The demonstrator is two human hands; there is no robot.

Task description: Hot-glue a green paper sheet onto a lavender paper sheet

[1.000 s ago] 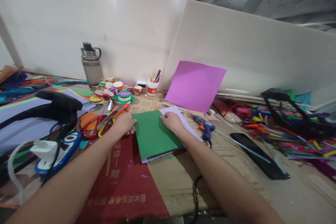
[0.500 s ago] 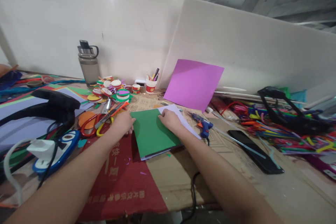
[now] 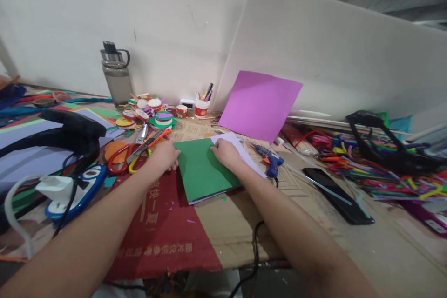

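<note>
A green sheet is framed by two hands on the cardboard with which the bench is partly covered. The fingers of the left hand are curled at its left edge; those of the right hand are bent over its far right part, where a lavender sheet is seen projecting from underneath. Whether paper is pinched by either set of fingers cannot be told. To the left of the left fingers, red-handled scissors are placed. To the right of the right fingers, a blue glue gun is laid near the lavender sheet, and farther out a black phone is crossed by a translucent strip. Beyond the fingers, a purple sheet is propped up.
</note>
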